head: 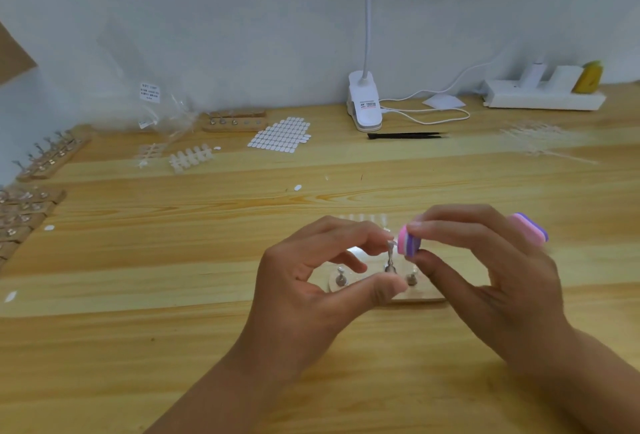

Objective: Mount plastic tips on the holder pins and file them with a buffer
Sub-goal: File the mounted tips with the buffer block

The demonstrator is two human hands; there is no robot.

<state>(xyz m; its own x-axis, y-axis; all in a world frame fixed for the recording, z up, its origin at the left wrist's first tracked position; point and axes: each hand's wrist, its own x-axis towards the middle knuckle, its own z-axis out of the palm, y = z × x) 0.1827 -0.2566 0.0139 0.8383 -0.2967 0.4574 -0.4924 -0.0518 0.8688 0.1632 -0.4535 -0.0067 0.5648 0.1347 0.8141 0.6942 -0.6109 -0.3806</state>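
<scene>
Filing now, lower centre of frame. My right hand (485, 260) pinches the pink-purple buffer (409, 243) between fingertips and thumb, its end face touching the clear plastic tip (391, 244) on the middle pin (390, 262) of the wooden holder (420, 296). My left hand (311, 281) is curled around the pin, forefinger steadying the tip from behind, thumb low at the holder edge; not clamped on anything that I can tell. Risks: too much side push pops the tip off the pin or tilts the pin; holder isn't fixed, so it could slide; buffer could catch my forefinger. Spare tips (190, 158) sit upper left
</scene>
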